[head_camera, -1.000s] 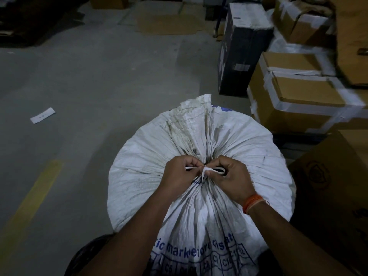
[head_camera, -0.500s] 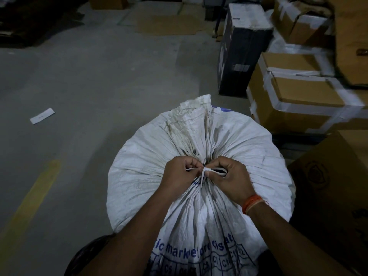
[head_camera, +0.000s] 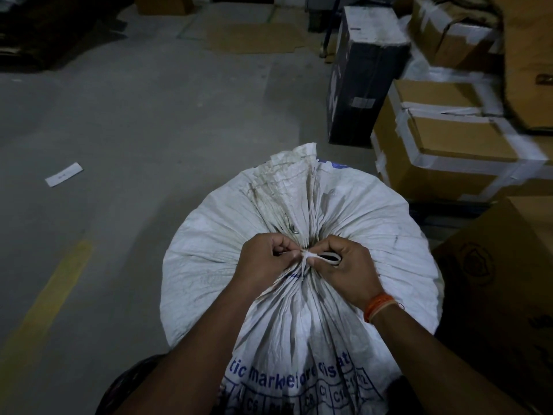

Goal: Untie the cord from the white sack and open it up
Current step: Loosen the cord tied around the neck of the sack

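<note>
A large white woven sack [head_camera: 209,253] with blue print stands on the floor in front of me, its mouth gathered into a pleated neck. A flat white cord [head_camera: 311,255] is knotted around that neck. My left hand [head_camera: 266,260] pinches the cord's left end at the knot with closed fingers. On the other side, my right hand [head_camera: 344,262] grips the cord's loop; an orange thread band circles its wrist. The gathered top flap of the sack [head_camera: 294,163] sticks out beyond the knot, away from me.
Taped cardboard boxes [head_camera: 449,139] are stacked at the right, with a dark box [head_camera: 362,85] behind them and another carton [head_camera: 502,280] close to the sack's right side. A paper slip [head_camera: 63,174] and a yellow line [head_camera: 51,298] mark the concrete floor at left.
The short cord end visible by my left hand has drawn into its fingers at the knot. My right hand keeps its hold on the loop. The sack has not moved.
</note>
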Demonstrator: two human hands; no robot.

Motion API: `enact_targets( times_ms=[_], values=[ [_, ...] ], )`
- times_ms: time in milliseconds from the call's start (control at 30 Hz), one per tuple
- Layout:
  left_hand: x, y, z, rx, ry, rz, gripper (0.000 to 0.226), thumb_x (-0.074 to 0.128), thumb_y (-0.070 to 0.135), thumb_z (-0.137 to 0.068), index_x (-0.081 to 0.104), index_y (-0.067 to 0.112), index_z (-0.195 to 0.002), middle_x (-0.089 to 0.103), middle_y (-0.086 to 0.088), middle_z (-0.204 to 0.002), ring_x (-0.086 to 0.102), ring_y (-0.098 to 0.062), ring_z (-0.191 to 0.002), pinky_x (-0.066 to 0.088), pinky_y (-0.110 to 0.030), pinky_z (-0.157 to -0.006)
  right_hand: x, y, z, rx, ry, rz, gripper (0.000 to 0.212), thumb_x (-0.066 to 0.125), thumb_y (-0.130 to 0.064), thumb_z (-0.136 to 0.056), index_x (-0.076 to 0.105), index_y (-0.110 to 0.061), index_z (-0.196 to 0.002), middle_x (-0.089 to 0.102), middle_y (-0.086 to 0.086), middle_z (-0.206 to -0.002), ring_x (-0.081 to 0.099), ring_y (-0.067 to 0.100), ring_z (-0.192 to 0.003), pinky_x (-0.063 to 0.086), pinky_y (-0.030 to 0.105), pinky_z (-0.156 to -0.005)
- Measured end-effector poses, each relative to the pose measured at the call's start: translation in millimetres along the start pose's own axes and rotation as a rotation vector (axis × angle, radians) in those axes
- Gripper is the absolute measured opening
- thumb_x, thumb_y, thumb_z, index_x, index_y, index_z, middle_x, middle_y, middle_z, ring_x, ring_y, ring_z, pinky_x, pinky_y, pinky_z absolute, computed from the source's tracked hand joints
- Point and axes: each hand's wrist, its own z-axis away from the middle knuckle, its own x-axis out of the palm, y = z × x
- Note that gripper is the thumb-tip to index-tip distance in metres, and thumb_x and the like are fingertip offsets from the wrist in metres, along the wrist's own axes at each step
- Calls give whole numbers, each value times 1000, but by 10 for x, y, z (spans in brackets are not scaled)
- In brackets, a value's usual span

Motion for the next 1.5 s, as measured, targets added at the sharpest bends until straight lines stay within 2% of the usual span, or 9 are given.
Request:
enact_targets(
  times_ms=[233, 367, 500, 633, 800, 1000, 1200, 1300, 1500],
  values=[
    [120, 43, 12, 4, -1, 13, 12, 79, 13, -88, 81, 24, -83, 75, 13, -72, 67, 6, -67, 50, -10, -65, -6, -25, 8, 6, 4, 7, 10, 82, -10, -80, 77, -18, -82, 76, -6, -81, 71, 5, -81, 53, 13, -73],
    [81, 50, 22, -11, -21, 38, 8, 81, 16, -87, 82, 23, -84, 79, 7, -76, 71, -2, -70, 54, -18, -68, -5, -34, 5, 9, 6, 9, 9, 83, -10, -80, 77, -17, -82, 76, -6, -81, 71, 4, -81, 52, 11, -73],
    [7, 24, 20, -50, -1, 11, 5, 83, 19, -84, 82, 23, -84, 78, 7, -75, 71, -4, -70, 54, -19, -67, -2, -37, 10, 26, 11, 10, 9, 84, -12, -79, 77, -17, -82, 76, -6, -80, 70, 1, -79, 52, 10, -72],
    [-24, -8, 13, -57, -1, 22, 7, 81, 17, -85, 81, 23, -83, 78, 3, -74, 70, -6, -69, 55, -22, -67, -1, -20, 8, 28, 18, 10, 10, 84, -13, -79, 76, -19, -81, 75, -5, -80, 71, 4, -80, 55, 18, -75],
    [70, 17, 12, -36, -13, 55, 8, 81, 16, -86, 82, 24, -83, 79, 5, -76, 74, -8, -73, 58, -26, -72, 0, -35, 12, 33, 16, 2, 11, 83, -11, -79, 76, -19, -81, 75, -5, -80, 71, 5, -80, 56, 19, -75],
    [103, 6, 7, -46, -23, 114, 9, 81, 16, -86, 83, 24, -83, 81, 4, -79, 78, -16, -80, 65, -42, -83, -1, -36, 12, 38, 10, -8, 11, 83, -11, -79, 76, -19, -81, 76, -5, -81, 71, 5, -80, 55, 16, -74],
    [14, -21, 8, -64, 13, 59, 6, 81, 18, -86, 82, 23, -83, 80, 5, -75, 76, -11, -74, 57, -27, -71, 0, -36, 10, 34, 15, 3, 10, 84, -13, -79, 76, -19, -82, 76, -5, -81, 71, 4, -81, 54, 14, -73],
    [46, 15, 24, -47, -5, 76, 8, 80, 16, -87, 82, 23, -83, 80, 4, -77, 77, -13, -77, 61, -32, -75, -3, -46, 13, 41, 5, -1, 9, 83, -13, -80, 76, -19, -81, 76, -5, -80, 71, 5, -79, 56, 17, -72],
    [110, 56, 41, -64, 5, 88, 10, 80, 16, -88, 83, 24, -83, 80, 5, -77, 76, -9, -75, 62, -30, -75, -2, -56, 15, 24, 2, 3, 9, 82, -12, -81, 76, -19, -81, 75, -6, -79, 71, 5, -77, 54, 14, -69]
  ],
)
